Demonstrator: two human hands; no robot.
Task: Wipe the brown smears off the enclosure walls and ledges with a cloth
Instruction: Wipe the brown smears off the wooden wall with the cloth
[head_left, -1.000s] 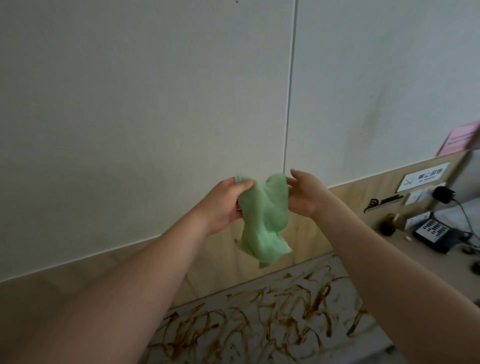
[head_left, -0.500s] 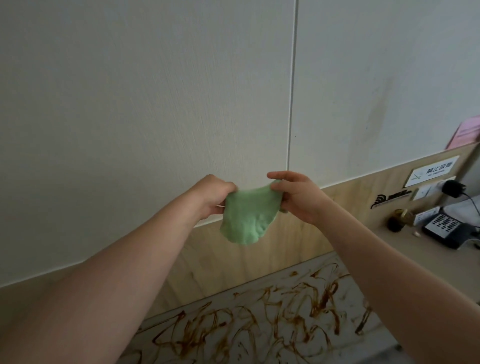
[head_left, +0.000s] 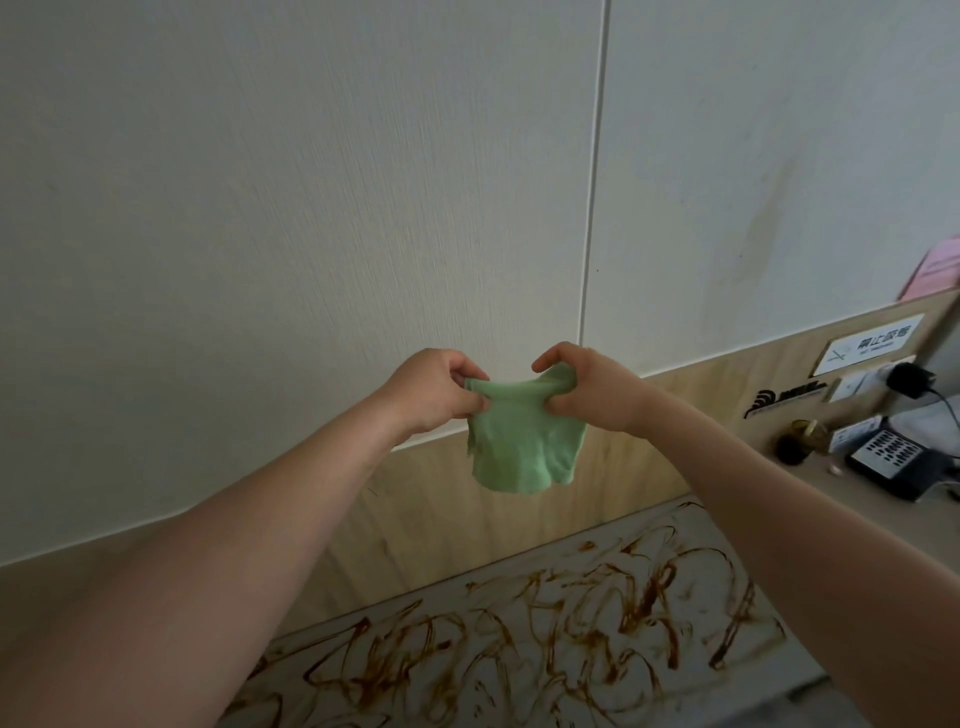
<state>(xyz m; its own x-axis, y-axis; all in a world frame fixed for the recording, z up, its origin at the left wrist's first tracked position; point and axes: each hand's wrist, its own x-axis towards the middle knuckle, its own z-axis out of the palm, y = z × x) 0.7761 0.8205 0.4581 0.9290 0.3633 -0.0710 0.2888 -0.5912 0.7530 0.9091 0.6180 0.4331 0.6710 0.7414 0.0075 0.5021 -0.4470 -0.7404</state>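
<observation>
Holding the cloth (head_left: 519, 447) between them, your left hand (head_left: 434, 389) and right hand (head_left: 597, 387) each pinch its top edge. Fold it into a flat pad, then lower it onto the brown smears (head_left: 519, 639) below both hands.

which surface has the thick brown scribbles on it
The pale ledge below the wooden band; the white wall panels above carry no scribbles.
</observation>
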